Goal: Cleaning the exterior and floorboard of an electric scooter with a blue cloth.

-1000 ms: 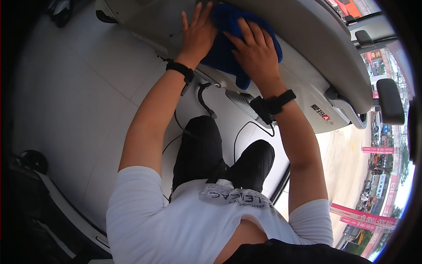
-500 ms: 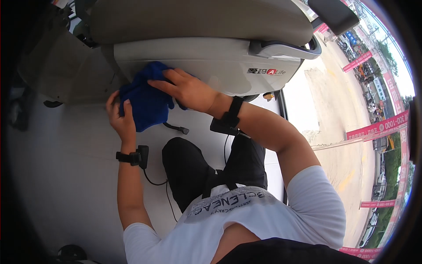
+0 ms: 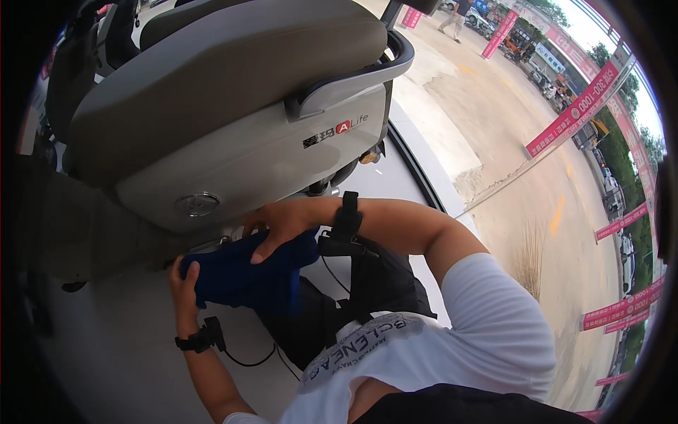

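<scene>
A blue cloth is stretched between my two hands, just below the side of a pale scooter body. My left hand pinches the cloth's left end, thumb in front. At the cloth's upper right edge, my right hand grips it with the thumb on its face; the other fingers are partly hidden behind it, close to the scooter's lower edge. A round silver badge shows on the panel above the cloth. Part of the cloth hangs down over my dark-trousered knee.
The scooter's brown seat and grey grab rail rise above the panel. Each wrist wears a black strap with a small box, and a thin cable runs from the left one. Outside to the right lie paved ground and pink banners; a person walks far off.
Both hands and the cloth have moved down off the panel, uncovering the round badge. The cloth is now spread wider between them. My view has turned, so the scooter appears tilted.
</scene>
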Motion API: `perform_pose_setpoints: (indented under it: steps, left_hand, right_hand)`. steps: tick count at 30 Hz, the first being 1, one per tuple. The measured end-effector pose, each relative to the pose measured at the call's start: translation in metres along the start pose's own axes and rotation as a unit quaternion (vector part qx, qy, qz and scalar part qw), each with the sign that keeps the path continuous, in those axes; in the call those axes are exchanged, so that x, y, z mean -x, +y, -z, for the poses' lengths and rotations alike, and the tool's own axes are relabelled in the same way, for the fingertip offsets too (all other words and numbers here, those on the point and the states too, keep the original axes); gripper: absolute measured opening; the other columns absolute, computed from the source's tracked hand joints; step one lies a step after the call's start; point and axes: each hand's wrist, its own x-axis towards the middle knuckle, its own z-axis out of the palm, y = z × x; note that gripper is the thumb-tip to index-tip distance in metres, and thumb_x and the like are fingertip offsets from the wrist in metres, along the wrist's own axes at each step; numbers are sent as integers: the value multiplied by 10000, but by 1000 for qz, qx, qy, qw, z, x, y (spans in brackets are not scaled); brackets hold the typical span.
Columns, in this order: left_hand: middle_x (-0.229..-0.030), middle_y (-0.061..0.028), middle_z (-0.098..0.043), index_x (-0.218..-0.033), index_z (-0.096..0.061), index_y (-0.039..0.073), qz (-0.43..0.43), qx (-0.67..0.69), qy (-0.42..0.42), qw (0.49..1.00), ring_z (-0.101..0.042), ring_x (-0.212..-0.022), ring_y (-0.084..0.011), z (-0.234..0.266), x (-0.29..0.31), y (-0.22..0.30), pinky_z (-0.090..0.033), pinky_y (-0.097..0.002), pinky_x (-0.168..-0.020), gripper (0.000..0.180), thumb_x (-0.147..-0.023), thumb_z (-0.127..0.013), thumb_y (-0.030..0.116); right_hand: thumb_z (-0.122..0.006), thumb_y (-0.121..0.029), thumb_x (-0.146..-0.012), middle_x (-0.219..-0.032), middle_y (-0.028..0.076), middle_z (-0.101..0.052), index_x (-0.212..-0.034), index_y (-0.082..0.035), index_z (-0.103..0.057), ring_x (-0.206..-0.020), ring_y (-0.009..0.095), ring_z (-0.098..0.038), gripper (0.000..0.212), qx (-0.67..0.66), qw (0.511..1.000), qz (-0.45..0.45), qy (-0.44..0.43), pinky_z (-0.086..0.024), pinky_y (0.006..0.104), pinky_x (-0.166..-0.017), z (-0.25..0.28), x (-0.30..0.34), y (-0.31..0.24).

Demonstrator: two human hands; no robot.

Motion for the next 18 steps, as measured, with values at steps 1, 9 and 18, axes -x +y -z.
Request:
perform_pose_setpoints:
  steps: [1,9,18]
  left_hand:
    - [-874,-20,-587,-970,-574,49,-10,7,-16,1000,-577,-820,-112,0,3,4,-470,-251,-749,406,-824,-742,389]
    - [-916,-53,-617,-1086,-579,46,-59,-75,-105,990,-600,-831,-146,-3,21,40,-505,-292,-743,558,-687,-857,321]
    - [-982,-89,-662,-1092,-611,-8,-121,-280,-36,952,-620,-885,-149,8,-3,26,-481,-283,-787,352,-833,-719,204]
  right_hand:
    - [-729,-413,-800,-1061,170,-668,-1191,0,-626,-1000,270,-645,578,110,992,45,-29,-498,313,-853,3,6,5]
    - [-650,-324,-885,-882,161,-696,-1067,7,-684,-838,276,-669,379,137,991,-3,4,-502,354,-771,36,9,25]
    - [-587,-379,-943,-1123,179,-653,-1209,-3,-624,-1022,267,-622,462,87,992,9,91,-449,315,-942,52,28,-6]
